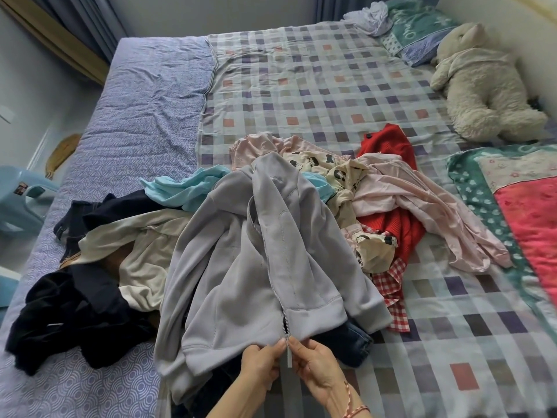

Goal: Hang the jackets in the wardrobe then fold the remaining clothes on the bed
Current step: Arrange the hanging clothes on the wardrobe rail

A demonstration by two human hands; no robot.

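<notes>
Both hands worked the foot of the zip (pixel 287 346) on a pale grey hooded jacket (pixel 256 267), the left hand (pixel 260 362) and right hand (pixel 313 366) each pinching the hem beside it with curled fingertips. The jacket lay front-up over a heap of clothes (pixel 376 188) at the near edge of the bed (pixel 301 86). Its long axis ran from hem, nearest that edge, to hood, pointing towards the bed's middle. Soft and light, it would likely sag; the shoulders looked the surest hold.

Head-worn view, downward over bed (pixel 301 86)
</notes>
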